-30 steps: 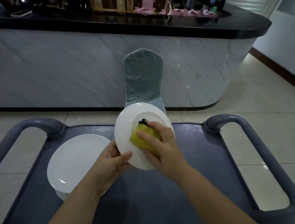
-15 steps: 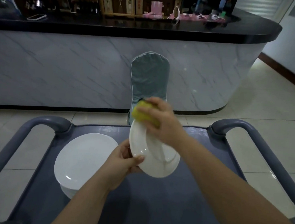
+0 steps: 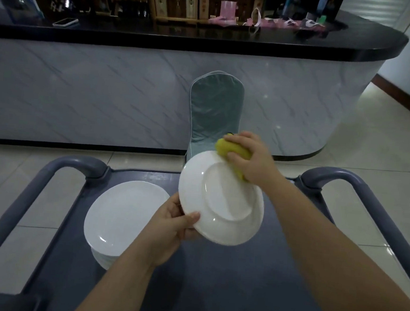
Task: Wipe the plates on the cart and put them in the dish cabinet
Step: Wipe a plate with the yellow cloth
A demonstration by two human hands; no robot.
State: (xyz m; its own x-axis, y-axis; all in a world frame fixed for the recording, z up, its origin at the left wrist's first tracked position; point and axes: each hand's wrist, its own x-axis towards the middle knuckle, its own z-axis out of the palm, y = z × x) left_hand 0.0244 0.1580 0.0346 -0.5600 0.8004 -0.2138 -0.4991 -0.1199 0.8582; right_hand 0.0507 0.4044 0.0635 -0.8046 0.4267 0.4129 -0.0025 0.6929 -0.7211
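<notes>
plate point(image 3: 222, 201) pinched by left fingers point(image 3: 192, 216), sponge point(image 3: 232, 152) above

Left forearm enters from bottom centre, angles up-right. Left hand point(image 3: 171, 222) at frame centre pinches plate point(image 3: 222, 201) at lower-left rim, thumb on near face (fingers behind, hidden). Right forearm runs from lower right toward centre. Right hand point(image 3: 250, 156) knuckles up, fingers curled round sponge point(image 3: 224, 145).

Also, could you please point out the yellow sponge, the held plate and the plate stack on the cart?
yellow sponge point(image 3: 221, 148): head view, its exposed left end.
held plate point(image 3: 228, 201): head view, centre of its visible face.
plate stack point(image 3: 121, 212): head view, middle of the top plate.
</notes>
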